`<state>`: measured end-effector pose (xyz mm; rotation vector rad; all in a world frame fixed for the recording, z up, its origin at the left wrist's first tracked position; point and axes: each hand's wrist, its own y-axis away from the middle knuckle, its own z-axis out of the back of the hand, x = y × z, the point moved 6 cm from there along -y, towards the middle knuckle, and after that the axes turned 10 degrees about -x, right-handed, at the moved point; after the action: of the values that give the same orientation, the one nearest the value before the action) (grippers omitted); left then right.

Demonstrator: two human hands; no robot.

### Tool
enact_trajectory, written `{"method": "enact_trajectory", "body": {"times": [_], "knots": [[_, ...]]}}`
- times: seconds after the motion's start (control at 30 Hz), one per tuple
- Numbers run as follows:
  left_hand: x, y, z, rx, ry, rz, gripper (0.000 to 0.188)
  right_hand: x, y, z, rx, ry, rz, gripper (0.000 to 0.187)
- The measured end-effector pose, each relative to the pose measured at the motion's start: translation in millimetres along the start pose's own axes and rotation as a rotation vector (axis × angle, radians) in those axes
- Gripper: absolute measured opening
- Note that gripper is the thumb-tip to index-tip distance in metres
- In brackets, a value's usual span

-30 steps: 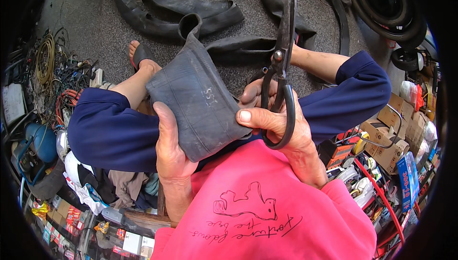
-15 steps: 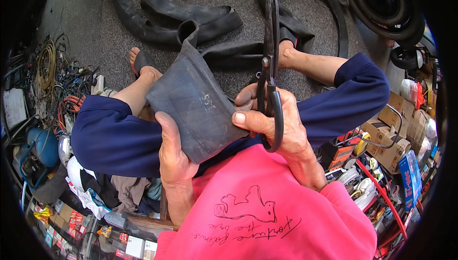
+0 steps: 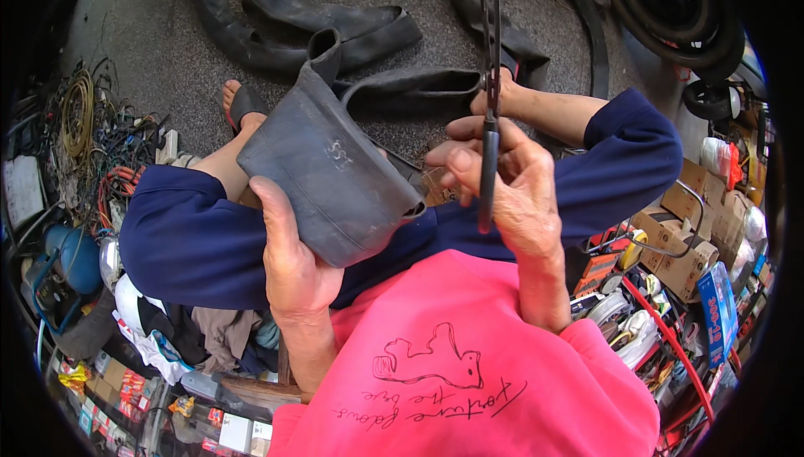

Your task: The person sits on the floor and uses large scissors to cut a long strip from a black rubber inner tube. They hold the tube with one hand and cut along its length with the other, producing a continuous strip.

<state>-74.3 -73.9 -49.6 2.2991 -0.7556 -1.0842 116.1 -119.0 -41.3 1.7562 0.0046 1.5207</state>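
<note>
The left hand (image 3: 295, 274) grasps the black rubber piece (image 3: 314, 164) by its near left edge, above the navy trousers (image 3: 197, 243). Its near end looks already cut (I can't tell whether the far end is severed). The right hand (image 3: 529, 206) grips the scissors (image 3: 491, 134) to the right, blades clear of the rubber.

Bright, soft shdws; sm. glare upper R; edges bent, blk corners.

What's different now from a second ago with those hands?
The right hand let go of the black rubber piece and drew away to the right. The piece shifted slightly left, and the scissors turned more edge-on. The left hand still holds the piece; the scissors stayed in the right hand.
</note>
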Motion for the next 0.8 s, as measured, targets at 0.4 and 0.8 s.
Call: {"method": "enact_trajectory", "body": {"times": [0.4, 0.8], "knots": [[-14, -10, -12, 0.026, 0.068, -0.016, 0.081, -16, 45, 25, 0.581, -0.057, -0.337, 0.050], [-24, -11, -18, 0.132, 0.096, -0.035, 0.080, -32, 61, 27, 0.764, -0.015, -0.490, 0.058]]}}
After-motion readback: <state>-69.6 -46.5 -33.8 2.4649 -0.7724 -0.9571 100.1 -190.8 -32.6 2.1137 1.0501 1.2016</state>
